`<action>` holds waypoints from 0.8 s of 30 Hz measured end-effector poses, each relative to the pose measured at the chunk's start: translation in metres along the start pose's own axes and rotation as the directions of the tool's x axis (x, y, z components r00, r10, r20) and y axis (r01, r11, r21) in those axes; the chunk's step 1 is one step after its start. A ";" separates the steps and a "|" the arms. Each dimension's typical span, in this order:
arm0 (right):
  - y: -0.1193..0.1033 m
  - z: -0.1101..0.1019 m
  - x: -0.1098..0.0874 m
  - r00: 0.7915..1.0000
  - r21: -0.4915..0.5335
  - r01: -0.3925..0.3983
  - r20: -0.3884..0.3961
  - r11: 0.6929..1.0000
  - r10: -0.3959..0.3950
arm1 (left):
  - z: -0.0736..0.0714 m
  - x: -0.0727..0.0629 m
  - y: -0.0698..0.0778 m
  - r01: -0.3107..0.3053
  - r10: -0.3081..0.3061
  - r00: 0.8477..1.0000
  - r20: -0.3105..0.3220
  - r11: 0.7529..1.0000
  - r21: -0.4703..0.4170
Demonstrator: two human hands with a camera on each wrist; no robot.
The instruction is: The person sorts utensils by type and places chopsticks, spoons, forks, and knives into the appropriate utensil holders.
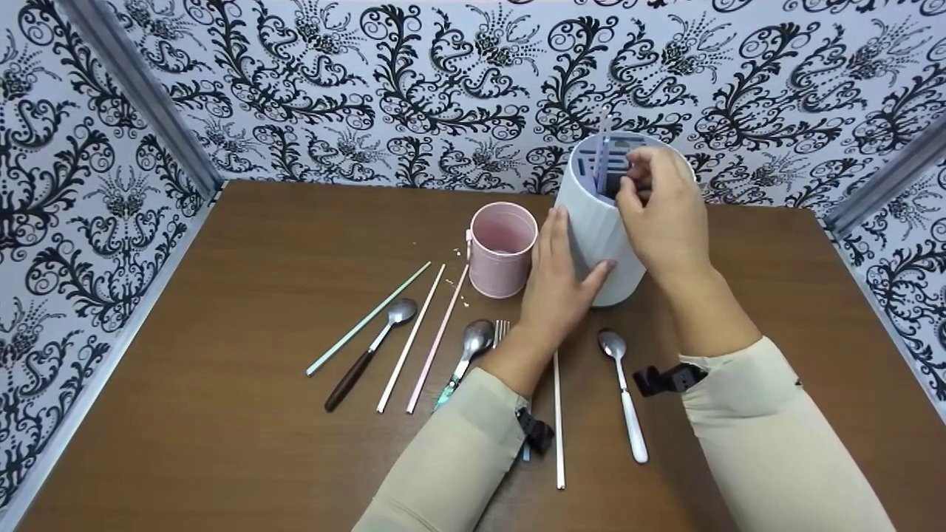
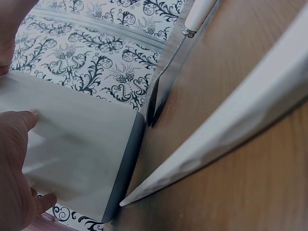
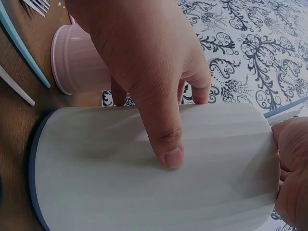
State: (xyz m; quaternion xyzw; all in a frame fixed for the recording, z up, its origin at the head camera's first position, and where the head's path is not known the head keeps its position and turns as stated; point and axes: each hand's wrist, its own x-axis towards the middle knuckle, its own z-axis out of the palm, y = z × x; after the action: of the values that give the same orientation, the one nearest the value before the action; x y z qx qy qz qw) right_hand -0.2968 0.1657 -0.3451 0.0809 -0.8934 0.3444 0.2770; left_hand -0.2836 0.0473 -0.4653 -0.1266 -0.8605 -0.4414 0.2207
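A pale grey-blue utensil holder point(image 1: 602, 244) with a slotted top stands upright at the back of the table. My left hand point(image 1: 558, 281) grips its side low down, the thumb point(image 3: 172, 156) across the front and the fingers round the left side. Over the holder's top, my right hand point(image 1: 661, 207) has its fingers bent close to the thumb. Whether they pinch anything is hidden. Thin purplish straws point(image 1: 601, 159) stand upright in the slots, just left of my right fingertips. A pink cup point(image 1: 500, 262) is close beside my left hand.
Left on the table lie a green straw point(image 1: 369, 318), a dark-handled spoon point(image 1: 369, 351), a white straw point(image 1: 411, 338) and a pink straw point(image 1: 437, 338). A green-handled spoon point(image 1: 477, 340) and fork point(image 1: 502, 330) lie partly under my left arm. Another white straw point(image 1: 559, 436) and a white-handled spoon point(image 1: 624, 395) lie right.
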 end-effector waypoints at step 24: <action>0.004 -0.012 -0.030 0.964 0.225 0.119 -0.258 0.967 -0.059 | -0.001 -0.001 0.001 0.012 -0.012 1.000 0.005 1.000 0.004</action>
State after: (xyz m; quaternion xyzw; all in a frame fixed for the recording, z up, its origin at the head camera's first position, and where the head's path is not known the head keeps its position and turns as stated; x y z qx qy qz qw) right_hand -0.2679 0.1750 -0.3571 0.1098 -0.7991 0.4436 0.3906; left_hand -0.2821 0.0475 -0.4647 -0.1221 -0.8627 -0.4406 0.2163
